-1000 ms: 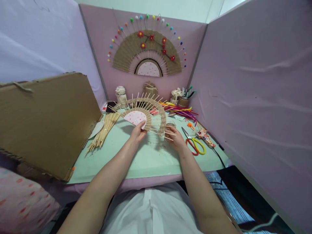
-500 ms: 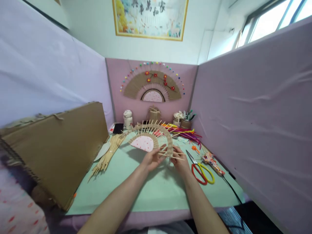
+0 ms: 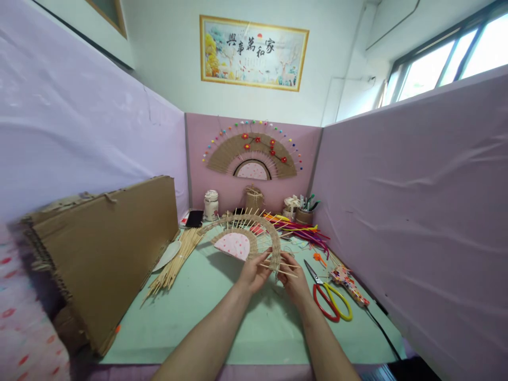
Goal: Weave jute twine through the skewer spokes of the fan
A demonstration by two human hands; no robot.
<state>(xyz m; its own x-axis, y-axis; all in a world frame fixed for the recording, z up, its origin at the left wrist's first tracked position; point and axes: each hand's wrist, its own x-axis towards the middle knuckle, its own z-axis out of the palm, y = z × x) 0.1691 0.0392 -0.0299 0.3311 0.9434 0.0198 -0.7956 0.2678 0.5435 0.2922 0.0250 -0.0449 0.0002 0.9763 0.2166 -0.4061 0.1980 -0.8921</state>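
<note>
A half-made fan (image 3: pixel 243 234) of thin wooden skewers woven with brown twine, with a pink dotted half-round centre, stands tilted above the pale green table (image 3: pixel 206 312). My left hand (image 3: pixel 254 272) pinches its lower right edge, fingers closed on the woven band. Close beside it, my right hand (image 3: pixel 292 275) grips the skewer ends that stick out there, with fingers curled.
Red and yellow scissors (image 3: pixel 331 301) and a patterned glue gun (image 3: pixel 346 278) lie to the right. Loose skewers (image 3: pixel 174 259) and a big cardboard sheet (image 3: pixel 103 248) sit left. Jars, twine and coloured pipe cleaners (image 3: pixel 301 228) line the back under a finished fan (image 3: pixel 252 154) on the pink wall.
The view has tilted up, showing the wall picture and window. My left hand slid from the pink centre to the fan's lower right edge, next to my right hand.
</note>
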